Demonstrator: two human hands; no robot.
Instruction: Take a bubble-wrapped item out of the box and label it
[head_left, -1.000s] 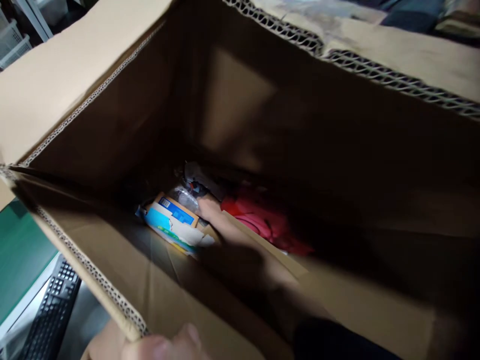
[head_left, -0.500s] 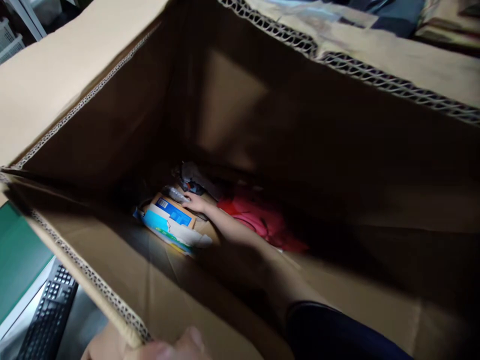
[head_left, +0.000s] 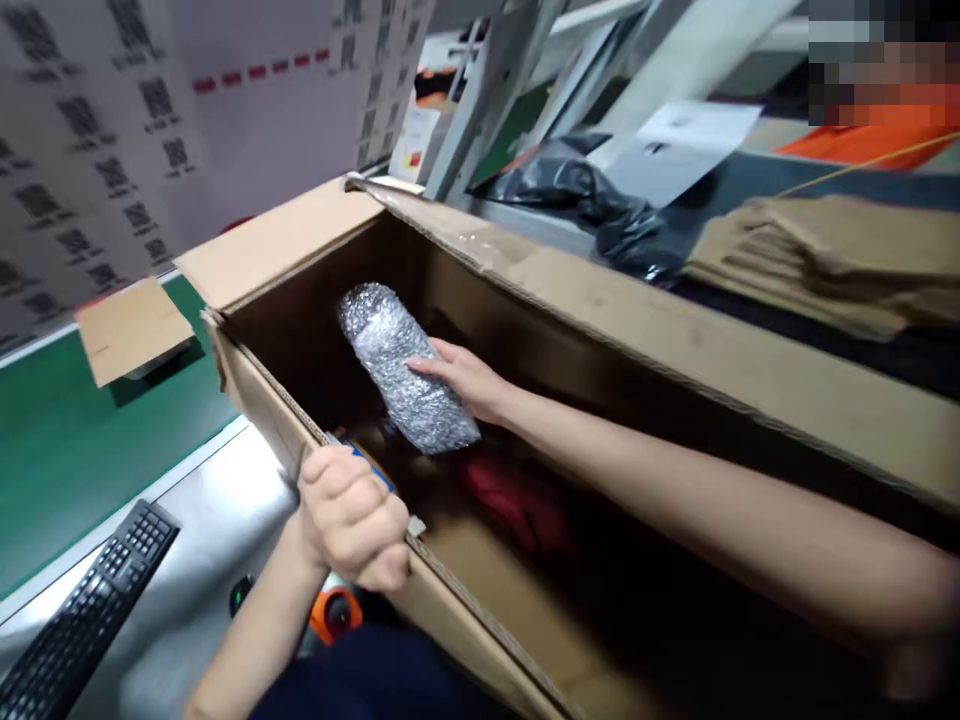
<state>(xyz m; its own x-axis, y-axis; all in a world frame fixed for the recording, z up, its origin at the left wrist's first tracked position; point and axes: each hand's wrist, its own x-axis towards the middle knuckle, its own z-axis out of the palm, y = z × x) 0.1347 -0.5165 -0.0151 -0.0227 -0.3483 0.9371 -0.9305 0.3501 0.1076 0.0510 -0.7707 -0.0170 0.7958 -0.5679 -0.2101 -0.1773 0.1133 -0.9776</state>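
Note:
A large open cardboard box (head_left: 645, 330) fills the middle of the view. My right hand (head_left: 469, 378) reaches into it and grips a long parcel wrapped in bubble wrap (head_left: 403, 368), lifted near the box's top at the left end. My left hand (head_left: 352, 515) is closed over the box's near wall edge. Deep inside the box lie a red item (head_left: 517, 500) and a blue-printed carton (head_left: 369, 462), mostly hidden behind my left hand.
A black keyboard (head_left: 82, 610) lies on a grey metal surface at the lower left, beside a green conveyor belt (head_left: 67, 450) carrying a small cardboard box (head_left: 131, 328). Flattened cardboard (head_left: 832, 255) and a black plastic bag (head_left: 592, 195) lie beyond the big box.
My right hand has risen from the bottom of the box with the bubble-wrapped parcel in its grip. My head has lifted, so the room beyond the box shows.

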